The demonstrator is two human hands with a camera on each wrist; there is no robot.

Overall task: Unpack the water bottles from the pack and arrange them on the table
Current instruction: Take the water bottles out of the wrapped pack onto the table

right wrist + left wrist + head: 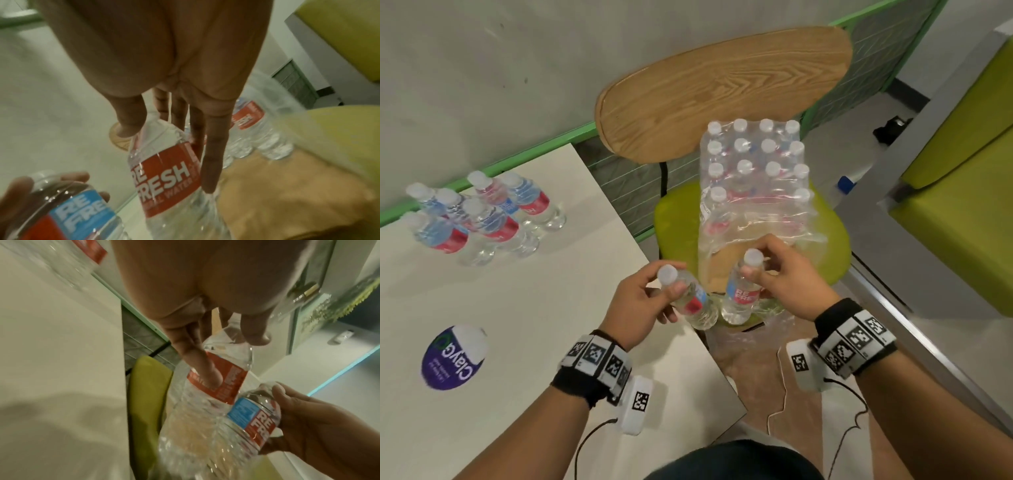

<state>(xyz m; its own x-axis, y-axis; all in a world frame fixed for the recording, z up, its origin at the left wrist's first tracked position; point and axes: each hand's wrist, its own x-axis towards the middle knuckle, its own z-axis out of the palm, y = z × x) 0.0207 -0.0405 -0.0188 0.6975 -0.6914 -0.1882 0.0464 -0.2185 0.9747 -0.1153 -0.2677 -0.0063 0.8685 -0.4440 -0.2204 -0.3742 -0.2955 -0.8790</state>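
**Two bottles in hand, heading for the group on the surface**

I am holding one bottle in each hand, close in front of me, between the surface edge and the chair. My left hand (640, 301) is curling thumb and fingers round the neck and shoulder of the left bottle (690, 301), which is tilting with its base swinging right. My right hand (780, 274) is pinching the right bottle (741, 291) just under its cap, and that one is hanging nearly upright. Their lower bodies are sitting very near each other; I cannot tell whether they are touching.

To do this step well, I judge I should be carrying both leftward over the white surface (544, 291), levelling the tilted one before lowering, and setting each base flat beside the standing group of bottles (486, 216) without nudging them. A grip this high up lets a full bottle swing, so slow lowering seems wise.

Further out, the pack (753, 171) is resting on the green chair (835, 246), its near end torn open and its loose wrap (763, 233) sagging.

Hard to make out: the wrap is blurring the bottles behind it, so I am not counting them. The wrist views are blocked mostly by my palms, and the bases of the held bottles are smeared. The group on the surface overlaps, so its exact number is uncertain.
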